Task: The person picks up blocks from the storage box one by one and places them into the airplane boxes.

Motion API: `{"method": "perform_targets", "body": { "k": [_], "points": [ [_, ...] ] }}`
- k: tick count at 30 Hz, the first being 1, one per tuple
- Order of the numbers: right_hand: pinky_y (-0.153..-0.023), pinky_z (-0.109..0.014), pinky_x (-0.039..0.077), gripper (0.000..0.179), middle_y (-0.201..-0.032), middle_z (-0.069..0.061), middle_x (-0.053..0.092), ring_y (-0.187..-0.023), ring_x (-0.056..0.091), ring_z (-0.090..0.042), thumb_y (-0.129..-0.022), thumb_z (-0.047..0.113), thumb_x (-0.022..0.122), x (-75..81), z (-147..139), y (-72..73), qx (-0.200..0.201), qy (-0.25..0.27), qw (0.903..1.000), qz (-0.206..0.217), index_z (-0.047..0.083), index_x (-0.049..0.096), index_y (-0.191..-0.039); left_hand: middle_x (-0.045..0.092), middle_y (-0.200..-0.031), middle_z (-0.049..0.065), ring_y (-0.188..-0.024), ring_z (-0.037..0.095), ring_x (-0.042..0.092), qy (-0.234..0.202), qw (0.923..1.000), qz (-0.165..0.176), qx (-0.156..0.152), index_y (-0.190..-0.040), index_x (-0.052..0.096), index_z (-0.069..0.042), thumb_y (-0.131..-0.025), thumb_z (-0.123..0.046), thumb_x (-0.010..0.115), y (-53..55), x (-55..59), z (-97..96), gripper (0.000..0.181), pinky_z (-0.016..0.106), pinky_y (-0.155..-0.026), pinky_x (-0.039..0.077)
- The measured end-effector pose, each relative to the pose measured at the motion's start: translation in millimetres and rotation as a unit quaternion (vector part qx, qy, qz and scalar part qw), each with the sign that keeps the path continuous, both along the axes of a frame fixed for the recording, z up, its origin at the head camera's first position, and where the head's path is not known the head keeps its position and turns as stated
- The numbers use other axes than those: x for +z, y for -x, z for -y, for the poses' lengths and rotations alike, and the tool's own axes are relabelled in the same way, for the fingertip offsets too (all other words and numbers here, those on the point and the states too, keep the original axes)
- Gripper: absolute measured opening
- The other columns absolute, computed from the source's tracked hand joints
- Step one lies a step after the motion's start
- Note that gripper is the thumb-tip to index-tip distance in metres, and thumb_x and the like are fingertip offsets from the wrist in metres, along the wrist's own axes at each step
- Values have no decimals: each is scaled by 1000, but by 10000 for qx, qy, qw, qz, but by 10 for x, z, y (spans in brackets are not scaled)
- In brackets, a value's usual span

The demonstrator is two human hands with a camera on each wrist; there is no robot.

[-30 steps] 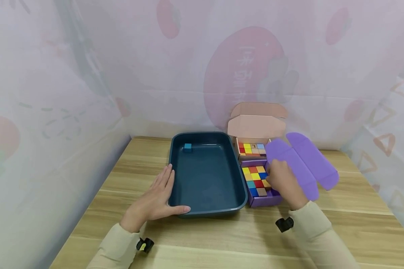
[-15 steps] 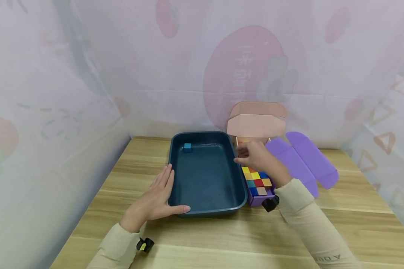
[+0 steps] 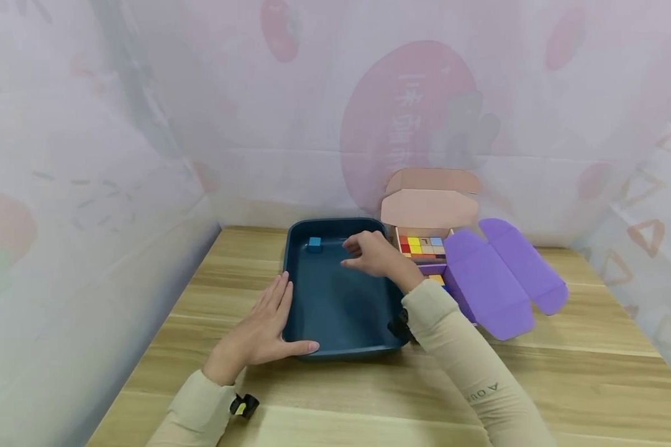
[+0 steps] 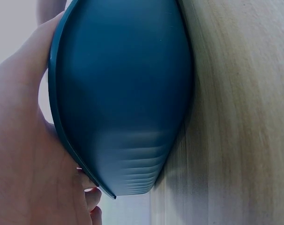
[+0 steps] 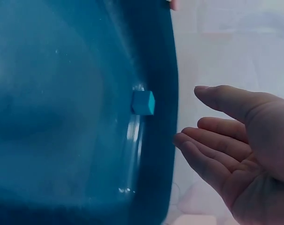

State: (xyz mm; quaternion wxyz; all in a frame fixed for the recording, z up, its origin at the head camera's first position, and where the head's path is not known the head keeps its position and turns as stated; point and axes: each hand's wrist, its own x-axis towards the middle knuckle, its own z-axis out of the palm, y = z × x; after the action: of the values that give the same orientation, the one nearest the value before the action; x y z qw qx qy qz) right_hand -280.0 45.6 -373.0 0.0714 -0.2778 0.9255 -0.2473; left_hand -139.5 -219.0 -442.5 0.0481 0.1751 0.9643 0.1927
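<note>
A deep dark-teal tray (image 3: 341, 310) lies on the table. My left hand (image 3: 260, 326) rests along its near left corner, fingers straight along the rim and thumb over the front edge. The left wrist view shows the tray's outer wall (image 4: 128, 93) beside the palm (image 4: 25, 154). Over the tray's right half hovers my right hand (image 3: 371, 253), its thumb apart from the loosely bent fingers and nothing between them, as the right wrist view of that hand (image 5: 235, 145) confirms. A small blue cube (image 3: 314, 244) sits at the far left inside the tray, left of the right hand's fingertips.
Right of the tray stands a purple box (image 3: 464, 304) with coloured cubes, partly hidden by the right forearm, its lid (image 3: 489, 285) folded out rightward. Behind it, a light-brown box (image 3: 428, 210) holds several more cubes (image 3: 425, 245). A printed cloth (image 3: 291, 136) hangs behind the table.
The right hand has moved left from inside the purple box, across the brown box, to over the tray. The left hand stays on the tray's rim, and the blue cube has not moved.
</note>
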Motion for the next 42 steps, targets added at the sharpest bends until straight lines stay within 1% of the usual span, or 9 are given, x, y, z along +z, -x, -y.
{"method": "perform_targets", "body": {
  "k": [7, 13, 20, 25, 28, 34, 42],
  "points": [
    [-110, -43, 56, 50, -143, -14, 68, -130, 67, -27, -101, 28, 74, -115, 181, 178, -148, 9, 9998, 154, 4, 63, -144, -8, -179, 17, -167, 37, -3, 96, 10000, -14, 0, -168, 6, 2, -83, -86, 63, -18, 24, -30, 135, 60, -134, 13],
    [-112, -44, 55, 51, -145, -14, 67, -132, 65, -28, -102, 28, 72, -171, 307, 306, -245, 26, 9993, 295, 3, 62, -145, -6, -179, 19, -167, 40, -2, 93, 9999, -57, 10, -168, 7, 3, -83, -87, 62, -31, 16, -31, 136, 63, -133, 14],
    [-114, -45, 53, 51, -144, -15, 66, -133, 64, -30, -103, 26, 71, -295, 358, 385, -408, 55, 9988, 269, 1, 60, -147, -7, -178, 19, -167, 39, -3, 73, 9999, -50, -102, -168, 6, 3, -84, -84, 63, -3, 16, -69, 133, 62, -133, 12],
    [-112, -45, 55, 49, -143, -15, 66, -131, 65, -30, -103, 22, 71, -446, 363, 408, -739, 110, 9966, 361, 2, 61, -146, -7, -178, 19, -167, 38, -4, 51, 9998, 49, -208, -168, 4, 1, -85, -85, 62, 5, 4, -92, 133, 61, -134, 12],
    [-111, -45, 55, 49, -144, -15, 65, -131, 65, -30, -103, 21, 72, -532, 388, 420, -884, 175, 9951, 412, 2, 60, -146, -8, -178, 18, -167, 36, -5, 62, 9997, 86, -207, -168, 3, 1, -84, -85, 62, 1, -12, -86, 134, 60, -134, 12],
    [-111, -46, 56, 51, -143, -16, 65, -131, 64, -30, -102, 22, 72, -644, 513, 488, -987, 198, 9943, 346, 2, 59, -148, -8, -179, 18, -167, 37, -4, 58, 9998, -44, -170, -168, 6, 3, -83, -85, 63, -4, -23, -37, 135, 61, -134, 13],
    [-110, -45, 56, 50, -145, -15, 64, -130, 64, -29, -102, 23, 72, -768, 777, 616, -972, 294, 9943, 315, 3, 61, -147, -8, -179, 17, -167, 38, -4, 65, 10000, -25, -67, -168, 5, 2, -84, -85, 62, -76, -32, 56, 134, 62, -133, 12]
  ]
}}
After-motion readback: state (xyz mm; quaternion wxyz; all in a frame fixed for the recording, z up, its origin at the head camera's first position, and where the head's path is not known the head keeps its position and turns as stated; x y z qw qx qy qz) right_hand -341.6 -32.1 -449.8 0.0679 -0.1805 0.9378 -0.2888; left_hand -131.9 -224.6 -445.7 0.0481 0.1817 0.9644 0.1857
